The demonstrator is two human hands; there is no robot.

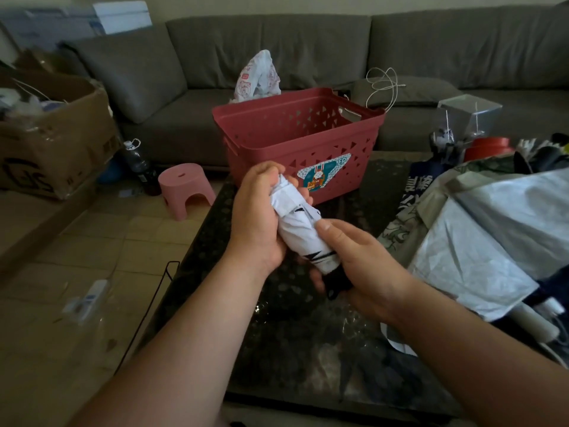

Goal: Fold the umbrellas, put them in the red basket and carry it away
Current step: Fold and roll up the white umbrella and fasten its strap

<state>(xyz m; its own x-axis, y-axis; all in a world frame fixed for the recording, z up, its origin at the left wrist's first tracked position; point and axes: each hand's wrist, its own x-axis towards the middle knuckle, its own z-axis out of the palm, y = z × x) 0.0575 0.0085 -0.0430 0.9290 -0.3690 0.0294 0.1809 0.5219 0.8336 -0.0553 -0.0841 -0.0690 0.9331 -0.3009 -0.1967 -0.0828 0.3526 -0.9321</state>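
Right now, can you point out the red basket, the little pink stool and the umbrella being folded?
red basket (271, 143): head view, on its front wall near the left.
pink stool (184, 180): head view, on the flat seat top.
umbrella (303, 238): head view, on the rolled white fabric between both hands.

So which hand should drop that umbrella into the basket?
Probably the left hand: it grips the umbrella at the top end, nearest the basket. The right hand only holds the black handle end, farther back.
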